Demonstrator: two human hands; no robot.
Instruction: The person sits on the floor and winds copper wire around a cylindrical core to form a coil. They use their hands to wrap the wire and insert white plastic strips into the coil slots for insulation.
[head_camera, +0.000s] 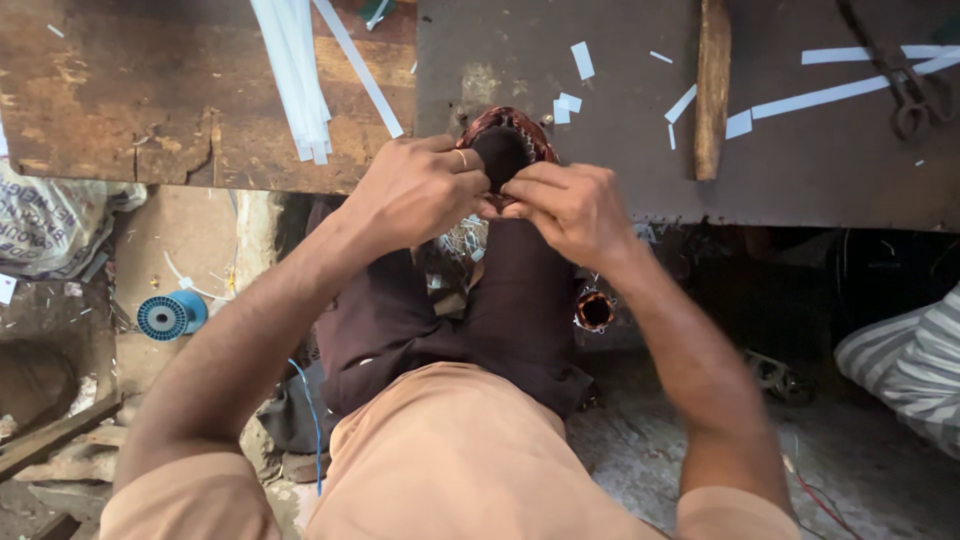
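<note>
A round motor stator (512, 132) wound with reddish copper wire rests at the near edge of a worn wooden workbench (120, 90). Both of my hands are on its front rim. My left hand (420, 190), with a ring on one finger, grips the left side. My right hand (570, 205) pinches at the lower rim, fingertips meeting the left hand's. What lies between the fingertips is hidden. A bundle of white paper strips (295, 80) lies on the bench to the left of the stator.
A wooden handle (712, 90) and metal pliers (905, 85) lie on the bench to the right, among scattered white paper pieces (820, 97). Below are a blue wire spool (170, 315), a second small copper coil (594, 311), a printed sack (45, 225) and another person's striped sleeve (905, 365).
</note>
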